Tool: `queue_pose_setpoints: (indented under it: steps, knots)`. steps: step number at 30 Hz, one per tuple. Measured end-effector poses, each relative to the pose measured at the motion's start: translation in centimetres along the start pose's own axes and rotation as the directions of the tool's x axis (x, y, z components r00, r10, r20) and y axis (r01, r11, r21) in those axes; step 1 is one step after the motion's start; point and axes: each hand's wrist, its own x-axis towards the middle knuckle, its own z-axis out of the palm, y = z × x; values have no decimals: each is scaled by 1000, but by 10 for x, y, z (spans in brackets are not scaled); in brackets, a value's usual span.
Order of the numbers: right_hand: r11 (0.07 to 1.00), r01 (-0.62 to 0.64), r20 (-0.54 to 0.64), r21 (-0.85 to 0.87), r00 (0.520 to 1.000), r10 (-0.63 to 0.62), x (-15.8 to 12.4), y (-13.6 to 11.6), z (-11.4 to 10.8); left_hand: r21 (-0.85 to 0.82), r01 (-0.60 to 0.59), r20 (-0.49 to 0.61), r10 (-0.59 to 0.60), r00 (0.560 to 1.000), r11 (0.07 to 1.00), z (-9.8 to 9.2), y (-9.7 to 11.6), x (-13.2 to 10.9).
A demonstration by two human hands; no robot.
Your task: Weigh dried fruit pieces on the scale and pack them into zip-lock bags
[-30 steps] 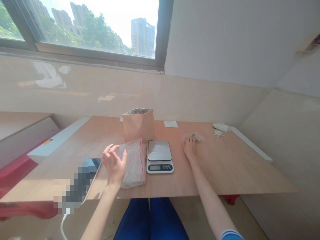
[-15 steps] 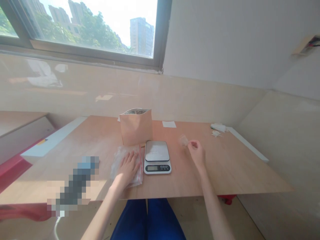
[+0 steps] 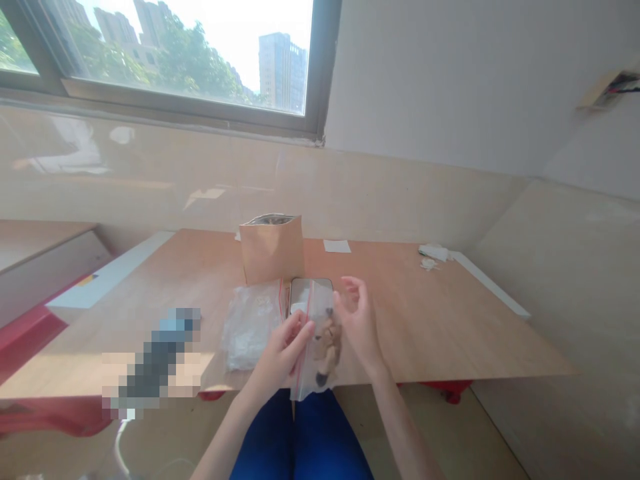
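Hands: left (image 3: 280,353) seemingly pinches zip bag (image 3: 324,350), right (image 3: 357,328) beside.

Place: upper-floor workroom | window (image 3: 175,53) over high-rises (image 3: 283,73) | plywood table (image 3: 415,320)

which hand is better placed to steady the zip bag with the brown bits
Probably the right hand: it is open and free, just beside the clear zip bag, while the left hand is already pinching the bag's red-lined edge.
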Motion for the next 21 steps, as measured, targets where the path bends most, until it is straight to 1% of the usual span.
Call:
queue_pose_setpoints:
  steps: [1, 2, 3, 5, 6, 8, 10, 12, 18, 21]
  knots:
    - [998, 35, -19, -53, 999, -36, -7, 0, 4, -25, 26, -40, -27, 999, 999, 1, -3, 0]
    - [995, 60, 19, -81, 998, -58, -14, -2, 7, -52, 55, -73, -59, 996, 997, 2, -5, 0]
    - [994, 72, 102, -80, 993, -63, -22, -4, 10, -77, 77, -105, -85, 991, 994, 2, -6, 0]
    - [997, 68, 269, -32, 961, -57, -35, -10, 17, -130, 78, -185, -102, 977, 988, 4, -8, 1]
    - [998, 57, 308, -9, 950, -52, -41, -12, 20, -159, 67, -223, -102, 970, 985, 5, -8, 1]
    - [999, 32, 304, 17, 952, -35, -48, -15, 25, -219, 60, -250, -115, 961, 974, 6, -9, 1]
    - [1000, 6, 280, 28, 960, -13, -49, -14, 28, -261, 86, -214, -144, 966, 962, 7, -10, -1]
    - [999, -10, 274, 44, 962, -2, -48, -13, 28, -262, 93, -183, -144, 973, 960, 6, -10, -2]
    - [995, -27, 320, 99, 947, -7, -45, -15, 24, -125, 34, -192, -58, 980, 992, 2, -12, -3]
    - [996, -39, 330, 81, 944, 10, -47, -18, 26, -38, 12, -175, -18, 984, 999, 0, -16, -2]
